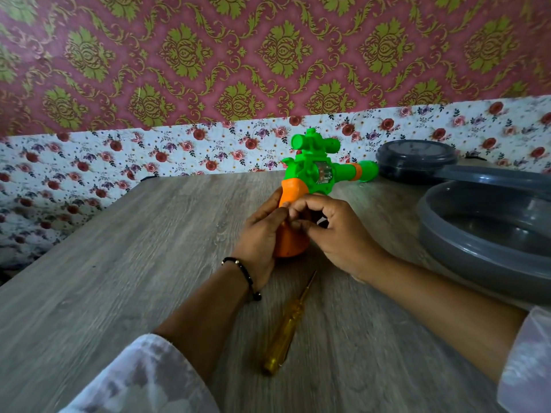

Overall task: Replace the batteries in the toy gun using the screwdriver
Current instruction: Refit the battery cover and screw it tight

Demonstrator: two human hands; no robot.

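Orange toy gun (310, 174) handle gripped by left hand (259, 236), pinched by right hand (331, 231); screwdriver (287, 326) near; grey tray (465, 251) beside.

The toy gun (316, 171) is bright green with an orange grip and muzzle ring. The screwdriver (286, 326) has a translucent amber handle. The table (119, 278) is grey woodgrain (faintly streaked). The containers (489, 231) are dark grey, and the wallpaper (208, 55) is pink with olive damask.

A home; damask wallpaper (185, 52), floral-edged wooden table (119, 263).
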